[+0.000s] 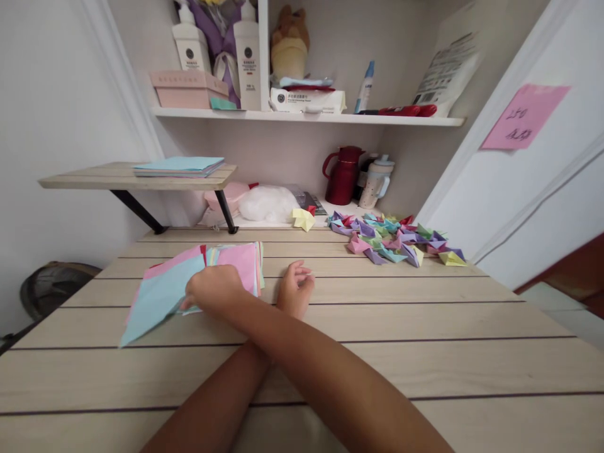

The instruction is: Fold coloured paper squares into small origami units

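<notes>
My forearms are crossed, the right one on top. My right hand (pixel 214 289) reaches over to the left, with its fingers closed at the edge of a light blue paper sheet (pixel 163 292). That sheet slants across a pink sheet and a stack of coloured paper (pixel 240 261), partly hidden behind the hand. Just right of the stack, my left hand (pixel 296 290) rests on the slatted table with loosely curled fingers and nothing in them. A yellow folded paper piece (pixel 302 219) lies beyond it. Many folded paper pieces (pixel 391 239) in several colours are heaped at the back right.
A small raised shelf (pixel 89 176) at the left bears more paper sheets (pixel 179 166). Behind the table stand a red jug (pixel 343 176) and a pale tumbler (pixel 376 182). A white fluffy bundle (pixel 268 203) lies beside them. Bottles and boxes fill the upper shelf (pixel 306 117).
</notes>
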The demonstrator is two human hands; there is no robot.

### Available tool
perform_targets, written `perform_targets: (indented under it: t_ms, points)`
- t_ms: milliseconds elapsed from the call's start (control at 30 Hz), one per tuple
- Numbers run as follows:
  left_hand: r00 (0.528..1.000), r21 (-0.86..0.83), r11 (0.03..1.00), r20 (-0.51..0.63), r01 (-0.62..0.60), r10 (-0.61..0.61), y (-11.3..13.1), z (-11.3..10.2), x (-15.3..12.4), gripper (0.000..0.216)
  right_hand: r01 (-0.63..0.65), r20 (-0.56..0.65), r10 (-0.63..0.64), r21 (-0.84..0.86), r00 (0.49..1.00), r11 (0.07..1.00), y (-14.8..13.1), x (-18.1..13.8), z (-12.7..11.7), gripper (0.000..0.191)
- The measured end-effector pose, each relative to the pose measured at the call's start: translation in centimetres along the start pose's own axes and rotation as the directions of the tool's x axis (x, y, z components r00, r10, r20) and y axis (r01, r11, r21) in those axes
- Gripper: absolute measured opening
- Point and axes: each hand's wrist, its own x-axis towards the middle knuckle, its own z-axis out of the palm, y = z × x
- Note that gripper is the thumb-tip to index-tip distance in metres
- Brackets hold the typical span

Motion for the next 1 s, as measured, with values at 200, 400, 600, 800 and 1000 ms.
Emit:
perform_targets:
  t_ms: [200,400,600,800,1000]
  points:
    - [0.995,-0.172,0.981,0.06,0.084,-0.074,-0.1,0.1,0.3,0.043,-0.051,-0.481,0.421,0.61,0.769,0.79,7.2,-7.1,-3.5,0.03]
    - [0.996,-0.231,0.969,0.018,0.086,-0.085,2.1,-0.1,-0.5,0.066,-0.052,-0.53,0.786,0.818,0.318,0.572,14.5,-18.3,-5.4,0.036]
    - [0.991,-0.201,0.974,0.108,0.101,-0.081,3.2,-0.4,-1.0,0.06,-0.157,-0.746,0.551,0.535,0.375,0.83,15.4,-23.3,-3.7,0.018]
    - [0.941,-0.08,0.995,0.337,0.059,-0.029,3.4,-0.5,-1.6,0.088,0.024,-0.651,0.263,0.397,0.712,0.918,15.7,-23.7,-4.0,0.021]
    - [0.952,-0.01,1.0,0.307,0.014,-0.01,3.1,-1.2,-0.9,0.06,0.134,-0.452,0.39,0.773,0.802,0.619,16.1,-23.9,-4.0,0.006]
